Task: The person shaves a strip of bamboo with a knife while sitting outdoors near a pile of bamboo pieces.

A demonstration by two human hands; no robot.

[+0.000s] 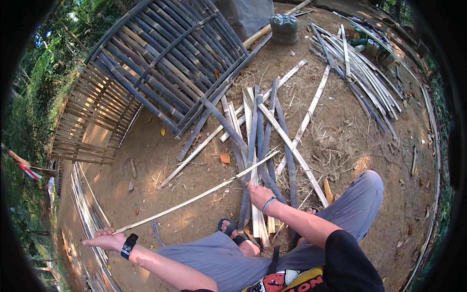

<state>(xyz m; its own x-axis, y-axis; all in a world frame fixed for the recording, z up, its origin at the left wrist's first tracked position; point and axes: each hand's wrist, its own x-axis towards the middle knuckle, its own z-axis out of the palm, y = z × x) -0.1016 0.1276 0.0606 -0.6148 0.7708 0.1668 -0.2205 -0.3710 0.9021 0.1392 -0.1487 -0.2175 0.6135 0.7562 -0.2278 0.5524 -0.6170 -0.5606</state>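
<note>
A long, thin, pale bamboo strip (187,200) slants across in front of me, from lower left up to the right. My left hand (104,240), a dark watch on its wrist, is closed round the strip's near end at far left. My right hand (260,196), wearing a bracelet, is closed against the strip near its other end, which sticks out past the fist. Whether those fingers also hold a tool is hidden. Beneath the right hand lies a crossed pile of dark and pale bamboo slats (258,127). My legs (221,255) are bent on either side of it.
A dark bamboo slatted frame (165,58) stands at the upper left, with a lighter slatted panel (95,114) beside it. Bundled strips (365,73) lie far right, others (87,209) far left. A rounded, wrapped container (284,30) stands at the back. Shavings (340,141) litter the soil.
</note>
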